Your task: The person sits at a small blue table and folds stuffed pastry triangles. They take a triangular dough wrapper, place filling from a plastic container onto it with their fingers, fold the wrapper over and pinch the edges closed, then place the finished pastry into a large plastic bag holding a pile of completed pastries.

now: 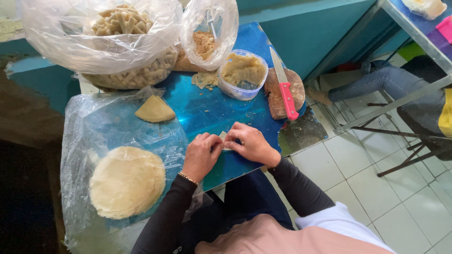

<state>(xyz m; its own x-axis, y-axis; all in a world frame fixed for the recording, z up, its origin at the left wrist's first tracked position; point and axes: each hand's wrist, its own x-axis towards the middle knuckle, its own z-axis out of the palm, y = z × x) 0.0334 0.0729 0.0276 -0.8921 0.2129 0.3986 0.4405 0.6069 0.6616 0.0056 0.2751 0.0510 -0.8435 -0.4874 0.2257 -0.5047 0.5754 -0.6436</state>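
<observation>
Both hands meet at the near edge of the blue surface [212, 113], pinching one small pale dough piece [224, 137] between them. The left hand [202, 155] has its fingers curled shut on the piece's left side; the right hand [252, 143] closes on its right side and covers most of it, so its long axis cannot be told. Neither hand is nearer. A round dough sheet [127, 181] lies left on plastic, a triangular piece [154, 109] farther off.

Big clear bag of shaped pastries [117, 42] top left, smaller clear bag of crumbs [207, 35] beside it
</observation>
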